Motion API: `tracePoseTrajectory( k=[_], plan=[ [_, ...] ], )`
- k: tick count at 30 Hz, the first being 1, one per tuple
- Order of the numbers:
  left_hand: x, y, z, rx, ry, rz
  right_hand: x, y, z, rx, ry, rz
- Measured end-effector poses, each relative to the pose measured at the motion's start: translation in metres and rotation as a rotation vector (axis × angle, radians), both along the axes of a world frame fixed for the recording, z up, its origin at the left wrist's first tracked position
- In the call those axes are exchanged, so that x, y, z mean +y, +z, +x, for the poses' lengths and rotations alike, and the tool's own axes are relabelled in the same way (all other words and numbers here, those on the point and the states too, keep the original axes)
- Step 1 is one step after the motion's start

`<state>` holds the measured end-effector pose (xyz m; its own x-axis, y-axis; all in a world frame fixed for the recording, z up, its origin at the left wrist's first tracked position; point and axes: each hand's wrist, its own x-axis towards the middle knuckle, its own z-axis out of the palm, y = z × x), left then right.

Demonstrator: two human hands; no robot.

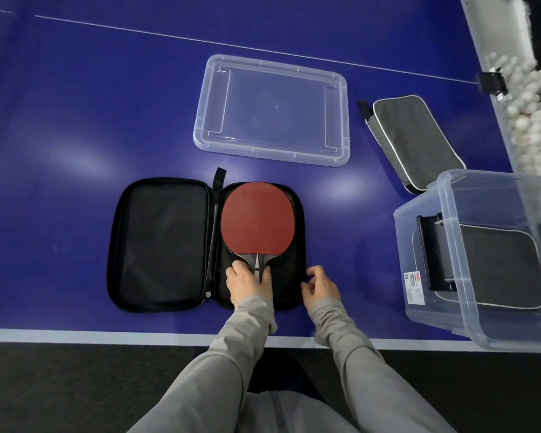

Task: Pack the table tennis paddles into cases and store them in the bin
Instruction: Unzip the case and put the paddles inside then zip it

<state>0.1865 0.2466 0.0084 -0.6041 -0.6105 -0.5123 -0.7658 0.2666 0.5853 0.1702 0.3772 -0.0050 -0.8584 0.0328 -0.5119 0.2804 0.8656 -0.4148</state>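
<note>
A black zip case [160, 245] lies open flat on the blue table. A red-faced paddle [256, 217] lies in its right half, handle toward me. My left hand [249, 284] grips the paddle's handle. My right hand [320, 284] pinches the case's right edge near its lower corner. A clear plastic bin [481, 323] stands at the right with a grey case [500, 264] lying inside it. Another grey case [419, 142] lies shut on the table behind the bin.
The bin's clear lid [272, 109] lies flat on the table behind the open case. A trough of white balls [531, 107] runs along the far right. The table's near white edge [107, 335] is just below the case.
</note>
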Motion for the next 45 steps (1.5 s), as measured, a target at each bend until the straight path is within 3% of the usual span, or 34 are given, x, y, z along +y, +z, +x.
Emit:
tracePoseTrajectory(
  k=[16, 20, 25, 29, 33, 39, 43, 45],
  plan=[
    [-0.037, 0.002, 0.013, 0.019, -0.157, -0.034, 0.0, -0.003, 0.0, -0.005, -0.038, 0.004],
    [-0.102, 0.004, 0.033, 0.11, 0.003, -0.253, -0.001, -0.001, 0.0, -0.008, -0.033, -0.003],
    [-0.194, -0.001, 0.058, -0.052, 0.293, -0.361, -0.002, 0.001, 0.001, -0.003, -0.042, 0.005],
    [-0.234, -0.005, 0.071, -0.131, 0.284, -0.172, -0.003, 0.001, 0.001, 0.004, -0.048, 0.01],
    [-0.244, -0.001, 0.07, 0.038, 0.285, 0.056, -0.004, 0.002, 0.001, -0.004, -0.061, 0.002],
    [-0.247, 0.013, 0.078, 0.214, 0.449, 0.44, -0.006, 0.001, 0.006, 0.004, -0.098, -0.018],
    [-0.236, 0.04, 0.084, 0.332, 0.366, 0.573, -0.007, 0.005, 0.008, 0.031, -0.123, -0.039],
    [-0.224, 0.056, 0.084, 0.396, 0.289, 0.611, -0.009, 0.014, 0.008, 0.142, -0.145, -0.068]
  ],
)
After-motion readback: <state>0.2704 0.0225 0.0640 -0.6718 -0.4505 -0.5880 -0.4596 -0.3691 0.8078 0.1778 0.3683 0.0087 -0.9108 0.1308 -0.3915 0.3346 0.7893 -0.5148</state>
